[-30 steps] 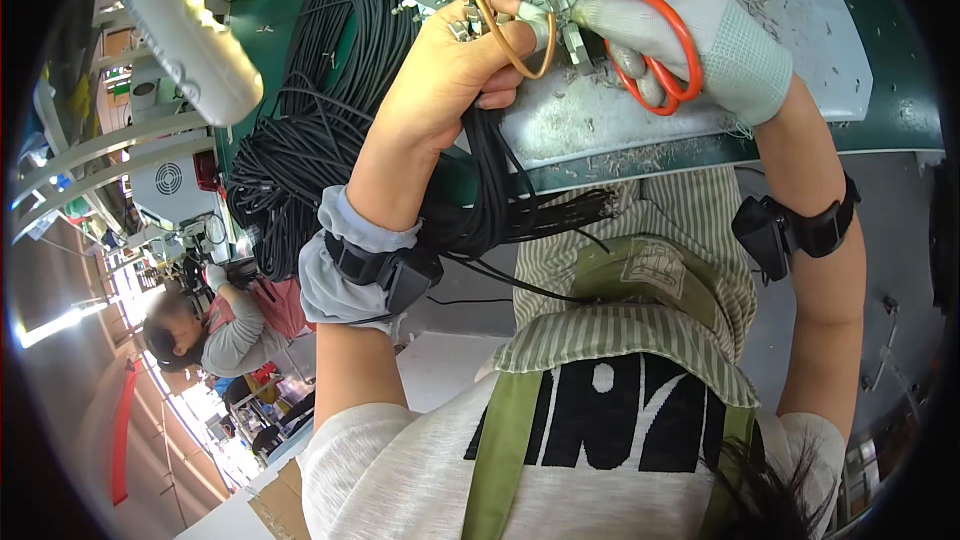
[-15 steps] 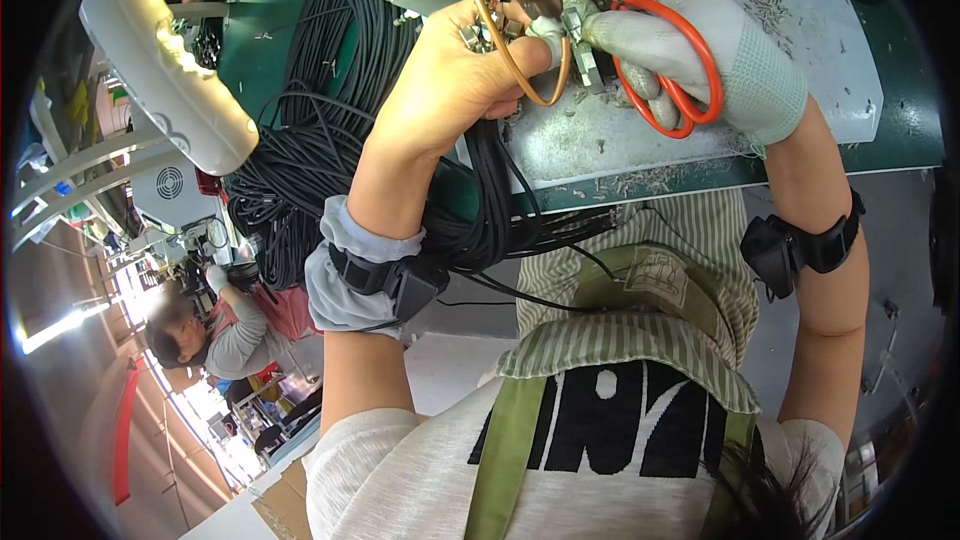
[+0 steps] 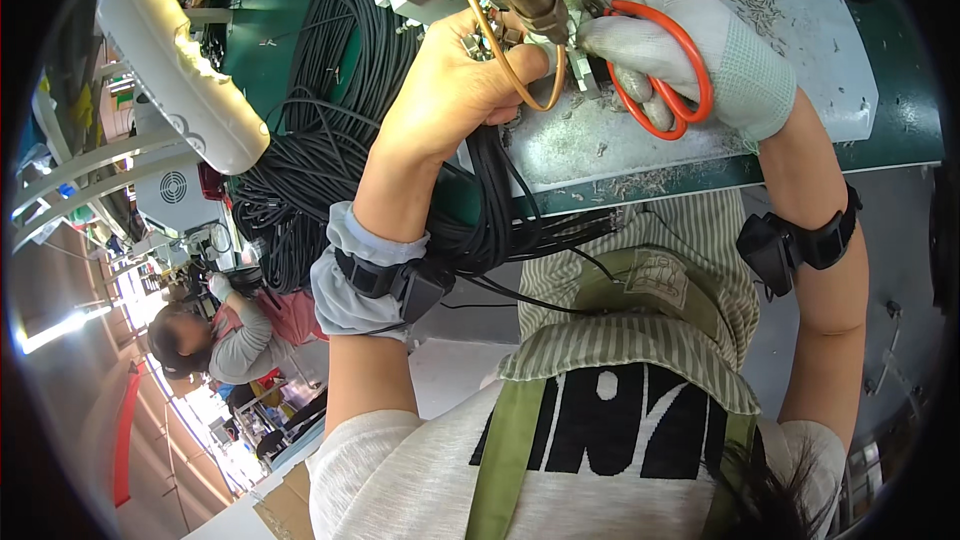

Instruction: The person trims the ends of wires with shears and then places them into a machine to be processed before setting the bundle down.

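My left hand [image 3: 430, 90] is closed around the ends of a bundle of black cables [image 3: 490, 180]. Small metal connectors [image 3: 485, 40] poke out between its fingers. In a pale knitted glove, my right hand [image 3: 680, 50] grips a pair of scissors [image 3: 705, 70] by its red loop handles; the blades are mostly hidden. A silvery metal piece [image 3: 582, 70] sits between the two hands by the gloved fingertips, and I cannot tell which hand holds it. Close above the hands hangs a machine head [image 3: 530, 5] with a brown cylindrical tip, and a tan looped tube [image 3: 555, 90] curves past my left thumb.
Many small metal scraps [image 3: 740, 5] litter the white board [image 3: 830, 70] on the green table [image 3: 905, 145]. Coiled black cables [image 3: 330, 70] cover the table's left side. A lit lamp [image 3: 185, 60] stands at the left. Farther left, another person [image 3: 240, 340] sits at work.
My view has shifted slightly, and more of the machine head shows above my hands. Both hands keep nearly the same grip and place.
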### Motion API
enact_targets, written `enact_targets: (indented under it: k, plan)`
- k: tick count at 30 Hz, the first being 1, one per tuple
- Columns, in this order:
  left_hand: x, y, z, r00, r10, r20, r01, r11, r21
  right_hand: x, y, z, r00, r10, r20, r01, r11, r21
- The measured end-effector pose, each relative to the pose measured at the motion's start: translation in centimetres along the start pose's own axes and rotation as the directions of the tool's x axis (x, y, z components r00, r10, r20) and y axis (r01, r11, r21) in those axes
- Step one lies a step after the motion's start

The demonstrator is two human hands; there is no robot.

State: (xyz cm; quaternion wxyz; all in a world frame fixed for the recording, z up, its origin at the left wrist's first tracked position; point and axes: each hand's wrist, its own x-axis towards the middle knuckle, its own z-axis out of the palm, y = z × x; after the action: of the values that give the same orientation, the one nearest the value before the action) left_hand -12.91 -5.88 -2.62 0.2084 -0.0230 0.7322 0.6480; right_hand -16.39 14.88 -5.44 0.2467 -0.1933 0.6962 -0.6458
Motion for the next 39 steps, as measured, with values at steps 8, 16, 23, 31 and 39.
enact_targets:
  k: [8,16,23,31,39]
  plan:
    - [-0.5,-0.6,0.4,1.0,0.004,0.002,-0.004,0.989,-0.147,-0.8,-0.1,0.5,0.998,0.032,-0.047,-0.029,0.997,0.075]
    - [-5.3,-1.8,1.7,0.947,-0.01,-0.32,-0.078,0.962,-0.262,-8.0,-0.3,0.4,0.99,0.043,-0.135,-0.045,0.999,-0.011]
    - [-9.0,-2.6,6.0,0.959,0.262,-0.105,-0.26,0.965,0.034,-10.0,-1.6,4.8,0.93,-0.244,-0.276,0.112,0.901,-0.419]
    - [-10.7,-1.8,6.1,0.999,0.037,-0.037,-0.033,0.995,0.098,-10.0,-1.5,5.5,0.992,-0.04,-0.117,0.039,0.999,-0.017]
    - [-9.6,-2.9,7.8,0.777,0.63,0.001,-0.485,0.598,0.638,-11.4,-1.2,3.5,0.976,0.22,-0.004,-0.2,0.896,0.396]
